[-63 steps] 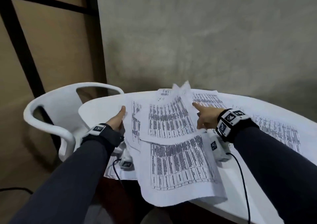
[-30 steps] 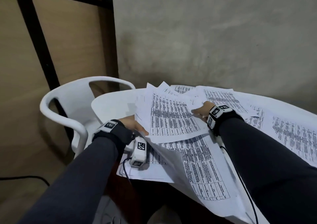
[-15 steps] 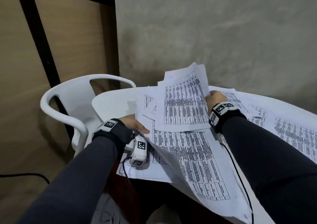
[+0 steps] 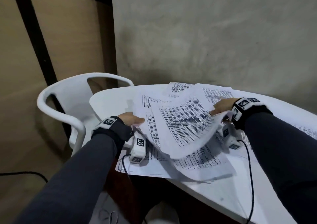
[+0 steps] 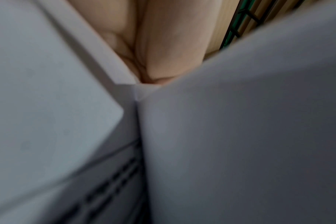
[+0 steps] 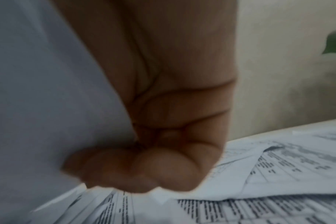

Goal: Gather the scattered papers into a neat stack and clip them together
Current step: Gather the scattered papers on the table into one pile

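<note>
A loose bundle of printed papers (image 4: 181, 126) is being held bowed above the white table (image 4: 228, 194), over more sheets (image 4: 197, 165) lying flat. Its 3 o'clock edge is being gripped by the right hand (image 4: 223, 105), fingers curled round it; its 9 o'clock edge is being pinched by the left hand (image 4: 131, 120). A white chair (image 4: 68, 102) is standing at the table's 9 o'clock.

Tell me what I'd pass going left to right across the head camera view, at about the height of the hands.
white chair → left hand → curled sheet of paper → right hand
</note>
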Motion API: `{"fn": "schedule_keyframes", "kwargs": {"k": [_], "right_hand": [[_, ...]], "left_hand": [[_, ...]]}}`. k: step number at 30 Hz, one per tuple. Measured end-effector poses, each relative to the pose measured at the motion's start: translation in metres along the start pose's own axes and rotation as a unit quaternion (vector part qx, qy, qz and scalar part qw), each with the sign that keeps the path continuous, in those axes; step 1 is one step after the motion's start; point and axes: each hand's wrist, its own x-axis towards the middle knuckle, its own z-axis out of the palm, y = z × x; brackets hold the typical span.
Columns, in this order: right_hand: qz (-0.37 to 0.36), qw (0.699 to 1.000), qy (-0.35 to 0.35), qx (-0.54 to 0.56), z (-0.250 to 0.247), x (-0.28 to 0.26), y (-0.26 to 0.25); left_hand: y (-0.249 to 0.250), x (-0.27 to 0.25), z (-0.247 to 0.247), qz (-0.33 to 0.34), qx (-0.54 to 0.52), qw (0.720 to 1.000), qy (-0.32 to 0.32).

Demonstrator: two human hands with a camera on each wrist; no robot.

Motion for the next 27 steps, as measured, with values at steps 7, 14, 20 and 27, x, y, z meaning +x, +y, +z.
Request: {"fn": "schedule_keyframes", "kwargs": {"k": [7, 14, 20, 27], "right_hand": [[-0.055, 0.998, -0.004, -0.004, 0.006, -0.021, 0.004], [-0.065, 0.973, -0.071, 0.211, 0.036, -0.025, -0.007], [0.051, 0.997, 0.057, 0.022, 0.018, -0.014, 0.036], [-0.013, 0.998, -0.021, -0.059, 0.035, -0.031, 0.003]], "left_hand": [[-0.003, 0.006, 0.001, 0.000, -0.161, 0.987, 0.029], [-0.001, -0.003, 0.002, 0.000, -0.050, 0.998, -0.026], [-0.001, -0.022, -0.028, -0.005, -0.041, 0.999, 0.021], [-0.019, 0.000, -0.040, -0.019, -0.040, 0.999, 0.019]]}}
